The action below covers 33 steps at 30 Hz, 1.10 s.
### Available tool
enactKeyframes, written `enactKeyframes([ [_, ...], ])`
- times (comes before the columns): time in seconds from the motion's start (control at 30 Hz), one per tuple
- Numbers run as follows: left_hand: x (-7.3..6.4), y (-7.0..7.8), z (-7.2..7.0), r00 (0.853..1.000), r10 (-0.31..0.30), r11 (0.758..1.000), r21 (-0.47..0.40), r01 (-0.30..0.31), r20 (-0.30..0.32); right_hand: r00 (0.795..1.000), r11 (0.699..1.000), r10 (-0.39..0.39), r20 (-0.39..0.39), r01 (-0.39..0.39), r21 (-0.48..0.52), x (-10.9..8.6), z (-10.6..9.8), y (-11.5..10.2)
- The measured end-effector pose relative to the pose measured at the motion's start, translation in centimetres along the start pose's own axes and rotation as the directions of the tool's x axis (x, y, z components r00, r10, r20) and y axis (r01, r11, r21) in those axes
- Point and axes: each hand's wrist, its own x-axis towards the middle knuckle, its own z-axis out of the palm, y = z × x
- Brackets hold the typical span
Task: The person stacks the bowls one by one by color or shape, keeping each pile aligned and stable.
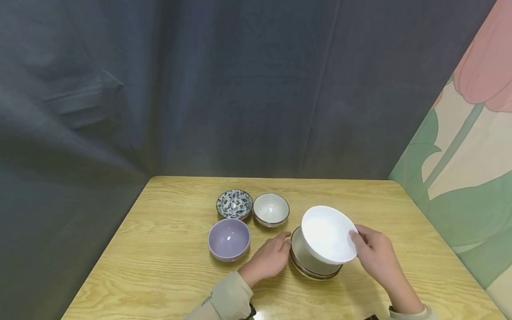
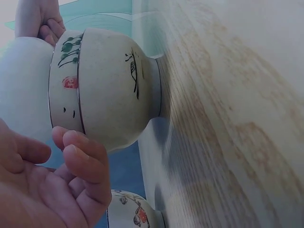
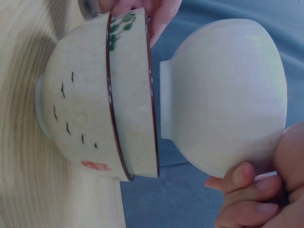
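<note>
Bowl (image 1: 326,235), white, mouth up, tilted, above two nested bowls (image 3: 92,99); I see right hand (image 1: 374,253) pinching its rim, left hand (image 1: 270,258), loosely open, touching them.

No text, number or brand can be read with certainty. Dark lettering (image 1: 206,299) is noted on the left sleeve (image 1: 232,295), near the cuff; it is set aslant and is too small to be deciphered. A red seal-like mark (image 2: 70,82) is borne by the upper stacked bowl (image 2: 57,99), as recorded in the left wrist view. Another red mark (image 3: 96,166) is carried by the lower stacked bowl (image 3: 78,111); it is likewise illegible.
</note>
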Motion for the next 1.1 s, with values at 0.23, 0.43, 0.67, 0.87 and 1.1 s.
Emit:
enactKeyframes([
  [0.23, 0.1, -0.2, -0.4, 0.999, 0.05, 0.999, -0.011, -0.051, -0.014, 1.0, 1.0, -0.009, 0.02, 0.009, 0.001, -0.1, 0.7, 0.0],
  [0.43, -0.1, 0.0, -0.8, 0.996, 0.07, 0.996, -0.059, -0.073, -0.061, 1.0, 1.0, -0.022, 0.016, 0.022, -0.009, -0.2, 1.3, 0.2],
  [0.67, -0.1, 0.5, -0.9, 0.99, 0.11, 0.987, -0.109, -0.119, -0.09, 0.999, 1.0, -0.014, 0.029, 0.015, -0.026, -0.2, 1.8, 0.4],
  [0.87, -0.1, 0.7, -0.9, 0.99, 0.121, 0.986, -0.109, -0.129, -0.078, 0.999, 0.999, -0.031, 0.02, 0.032, -0.029, -0.1, 2.2, 0.3],
  [1.1, -0.1, 0.9, -0.5, 0.994, 0.091, 0.988, -0.116, -0.098, -0.064, 0.999, 0.999, -0.022, 0.032, 0.023, -0.044, -0.1, 2.5, 0.3],
])
